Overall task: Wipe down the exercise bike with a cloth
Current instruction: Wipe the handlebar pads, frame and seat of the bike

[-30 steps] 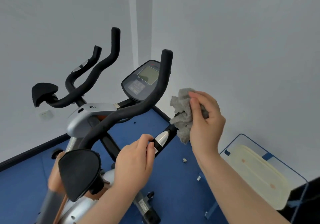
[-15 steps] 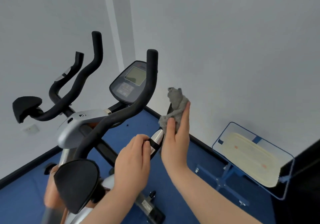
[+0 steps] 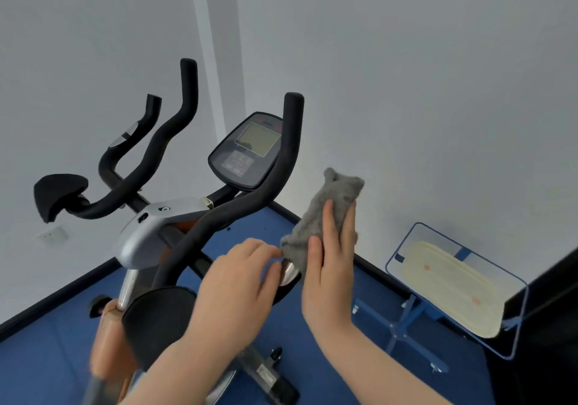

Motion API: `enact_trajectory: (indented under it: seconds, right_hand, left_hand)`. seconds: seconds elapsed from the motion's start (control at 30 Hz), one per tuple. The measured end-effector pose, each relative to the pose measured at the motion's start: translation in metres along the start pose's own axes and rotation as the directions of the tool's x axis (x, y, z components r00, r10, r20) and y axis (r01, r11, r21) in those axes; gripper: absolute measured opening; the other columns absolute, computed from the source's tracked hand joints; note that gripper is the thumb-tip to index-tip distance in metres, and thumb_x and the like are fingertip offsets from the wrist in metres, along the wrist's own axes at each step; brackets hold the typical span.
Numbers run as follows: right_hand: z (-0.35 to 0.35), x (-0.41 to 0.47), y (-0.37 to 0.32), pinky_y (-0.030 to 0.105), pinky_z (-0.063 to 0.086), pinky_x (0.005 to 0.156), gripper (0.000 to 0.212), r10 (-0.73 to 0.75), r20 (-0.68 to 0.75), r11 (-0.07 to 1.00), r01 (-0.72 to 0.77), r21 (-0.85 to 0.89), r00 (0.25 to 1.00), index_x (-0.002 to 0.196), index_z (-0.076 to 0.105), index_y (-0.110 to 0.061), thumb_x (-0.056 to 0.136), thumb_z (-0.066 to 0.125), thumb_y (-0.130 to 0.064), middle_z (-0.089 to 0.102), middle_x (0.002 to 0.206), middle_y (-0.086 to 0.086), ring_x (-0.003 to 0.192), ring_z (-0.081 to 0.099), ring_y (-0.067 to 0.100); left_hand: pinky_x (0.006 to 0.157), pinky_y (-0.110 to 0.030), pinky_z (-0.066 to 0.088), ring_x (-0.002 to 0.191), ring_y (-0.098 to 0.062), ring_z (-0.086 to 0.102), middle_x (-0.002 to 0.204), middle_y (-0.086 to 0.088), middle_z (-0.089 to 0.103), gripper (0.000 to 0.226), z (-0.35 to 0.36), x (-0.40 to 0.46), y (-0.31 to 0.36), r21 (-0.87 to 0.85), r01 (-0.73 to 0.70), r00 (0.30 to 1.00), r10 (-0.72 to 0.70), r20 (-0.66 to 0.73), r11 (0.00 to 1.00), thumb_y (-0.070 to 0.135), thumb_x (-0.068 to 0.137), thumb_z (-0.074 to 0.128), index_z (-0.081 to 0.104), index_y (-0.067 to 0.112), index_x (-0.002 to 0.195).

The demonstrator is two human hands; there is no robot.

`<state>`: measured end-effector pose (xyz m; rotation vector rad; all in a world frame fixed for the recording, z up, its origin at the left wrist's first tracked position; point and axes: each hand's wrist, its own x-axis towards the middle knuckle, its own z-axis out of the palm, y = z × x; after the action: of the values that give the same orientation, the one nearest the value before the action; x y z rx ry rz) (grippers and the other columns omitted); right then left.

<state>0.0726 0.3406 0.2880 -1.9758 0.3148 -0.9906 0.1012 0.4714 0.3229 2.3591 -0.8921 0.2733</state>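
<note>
Blue floor (image 3: 47,361) spreads beneath the exercise bike (image 3: 162,226); nearest, the left hand (image 3: 234,282) curls around a short handle's silver sensor (image 3: 287,271). Beside it the right hand (image 3: 331,267) presses the grey cloth (image 3: 325,204) flat-fingered against that handle; beyond, the console (image 3: 250,149) faces white walls.

The grey cloth (image 3: 325,217) and right hand (image 3: 331,267) hide the handlebar grip behind them, while the exercise bike (image 3: 162,226) base runs off the bottom edge, blurred
</note>
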Motion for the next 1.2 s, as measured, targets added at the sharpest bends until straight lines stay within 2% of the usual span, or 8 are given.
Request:
enact_trajectory:
  seconds: [0.1, 0.27, 0.5, 0.7, 0.83, 1.0, 1.1, 1.2]
  right_hand:
    - [-0.010, 0.016, 0.010, 0.054, 0.012, 0.119, 0.040, -0.256, 0.119, 0.864, 0.282, -0.416, 0.959, 0.138, 0.053, -0.019, 0.103, 0.035, -0.026, 0.027, 0.158, 0.002, 0.148, 0.016, 0.024]
    - [-0.035, 0.072, 0.006, 0.047, 0.003, 0.120, 0.027, -0.430, 0.421, 0.465, 0.596, -0.655, 0.798, 0.093, 0.073, -0.017, 0.094, 0.046, -0.021, 0.067, 0.106, -0.001, 0.131, 0.047, 0.026]
    - [0.002, 0.019, -0.013, 0.046, 0.025, 0.116, 0.025, -0.393, 0.650, 0.405, 0.757, -0.513, 0.650, 0.077, 0.062, -0.017, 0.092, 0.043, -0.024, 0.054, 0.068, -0.001, 0.071, 0.054, 0.023]
    - [-0.014, 0.008, -0.014, 0.050, 0.026, 0.113, 0.030, -0.294, 0.517, 0.574, 0.581, -0.578, 0.804, 0.096, 0.063, -0.017, 0.097, 0.035, -0.027, 0.060, 0.092, -0.002, 0.098, 0.056, 0.024]
    - [0.019, -0.026, -0.033, 0.041, 0.041, 0.104, 0.030, -0.292, 0.638, 0.523, 0.678, -0.517, 0.712, 0.085, 0.063, -0.018, 0.096, 0.038, -0.030, 0.059, 0.073, -0.003, 0.074, 0.058, 0.021]
    - [-0.011, -0.009, -0.024, 0.046, 0.031, 0.106, 0.037, -0.274, 0.701, 0.498, 0.720, -0.482, 0.659, 0.090, 0.068, -0.023, 0.097, 0.035, -0.037, 0.065, 0.093, -0.002, 0.097, 0.061, 0.022]
    - [0.016, -0.014, -0.039, 0.039, 0.042, 0.082, 0.035, -0.132, 0.726, 0.466, 0.689, -0.555, 0.675, 0.092, 0.061, -0.020, 0.098, 0.032, -0.039, 0.057, 0.071, -0.001, 0.069, 0.054, 0.024]
    - [0.048, -0.009, -0.046, 0.032, 0.026, 0.056, 0.034, -0.073, 0.780, 0.498, 0.700, -0.512, 0.622, 0.108, 0.042, -0.017, 0.104, 0.019, -0.042, 0.054, 0.069, -0.002, 0.051, 0.044, 0.022]
  left_hand:
    - [0.069, -0.026, 0.041, 0.069, 0.001, 0.048, 0.092, 0.016, 0.063, 0.010, -0.022, 0.001, -0.021, 0.064, 0.001, 0.995, 0.006, -0.103, 0.998, 0.018, 0.092, 0.062, 0.069, 0.023, 0.098]
    - [0.080, -0.030, 0.038, 0.073, -0.005, 0.056, 0.084, 0.017, 0.063, 0.015, -0.023, -0.014, -0.056, 0.076, 0.124, 0.975, -0.107, -0.192, 0.989, 0.014, 0.093, 0.058, 0.069, 0.024, 0.090]
    - [0.072, -0.022, 0.031, 0.072, -0.002, 0.048, 0.073, 0.016, 0.058, 0.025, -0.016, -0.019, -0.064, -0.049, 0.076, 0.917, -0.089, -0.389, 0.996, 0.024, 0.089, 0.042, 0.067, 0.022, 0.085]
    - [0.067, -0.025, 0.033, 0.067, -0.005, 0.051, 0.071, 0.013, 0.058, 0.024, -0.017, -0.020, -0.066, -0.042, 0.105, 0.914, -0.113, -0.390, 0.994, 0.024, 0.089, 0.043, 0.066, 0.021, 0.084]
    - [0.067, -0.026, 0.034, 0.068, -0.007, 0.050, 0.071, 0.012, 0.058, 0.024, -0.016, -0.019, -0.064, -0.022, 0.109, 0.910, -0.108, -0.401, 0.994, 0.022, 0.089, 0.044, 0.067, 0.019, 0.084]
    - [0.069, -0.029, 0.034, 0.068, -0.013, 0.051, 0.073, 0.011, 0.057, 0.022, -0.013, -0.033, -0.073, 0.094, 0.133, 0.904, -0.082, -0.420, 0.987, 0.022, 0.090, 0.045, 0.067, 0.020, 0.085]
    - [0.068, -0.027, 0.030, 0.068, -0.013, 0.048, 0.072, 0.012, 0.056, 0.023, -0.012, -0.035, -0.078, 0.130, 0.232, 0.870, -0.146, -0.470, 0.964, 0.025, 0.090, 0.044, 0.066, 0.023, 0.085]
    - [0.067, -0.029, 0.032, 0.069, -0.013, 0.046, 0.073, 0.014, 0.054, 0.023, -0.010, -0.033, -0.078, 0.105, 0.219, 0.862, -0.143, -0.486, 0.970, 0.025, 0.089, 0.044, 0.066, 0.022, 0.084]
